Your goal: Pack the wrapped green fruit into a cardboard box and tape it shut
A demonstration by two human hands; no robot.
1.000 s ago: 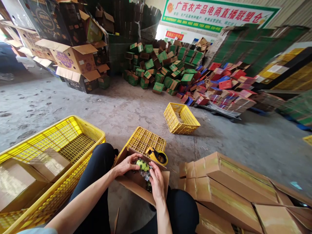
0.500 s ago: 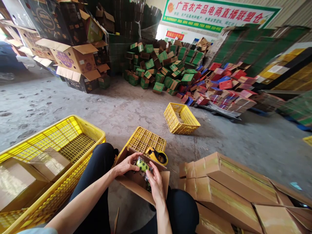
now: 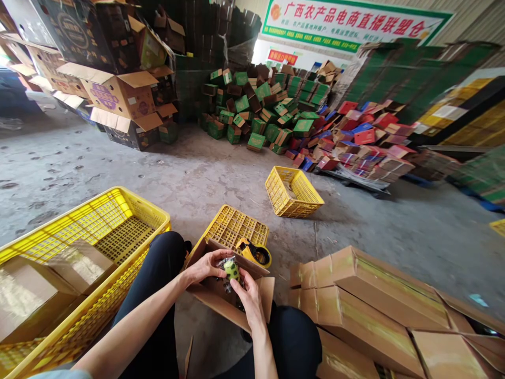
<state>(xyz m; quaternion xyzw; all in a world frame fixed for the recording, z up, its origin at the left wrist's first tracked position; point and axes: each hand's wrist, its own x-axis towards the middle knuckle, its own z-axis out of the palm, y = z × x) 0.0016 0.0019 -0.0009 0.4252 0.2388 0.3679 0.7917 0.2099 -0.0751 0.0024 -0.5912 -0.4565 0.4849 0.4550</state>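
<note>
Between my two hands is a small green item with dark spots in a clear plastic wrapper (image 3: 231,270); its exact kind I cannot make out. My left hand (image 3: 205,267) pinches the wrapper from the left, fingers curled over its top. From the right, my right hand (image 3: 250,293) grips it with thumb and fingers. Both hands are above an open cardboard box (image 3: 221,305), whose inside is mostly hidden by them. Just beyond the box, a yellow tape dispenser (image 3: 255,253) rests on an upturned yellow crate (image 3: 232,225).
A large yellow crate (image 3: 130,202) on the left holds cardboard boxes (image 3: 29,295). Taped cartons (image 3: 379,295) are stacked on the right. Another yellow crate (image 3: 295,197) stands ahead on the floor. Piled green boxes (image 3: 256,141) and red boxes (image 3: 365,137) lie farther back.
The green item has turned in my hands and its wrapper shows more at the top left. My right hand has shifted slightly up and left around it.
</note>
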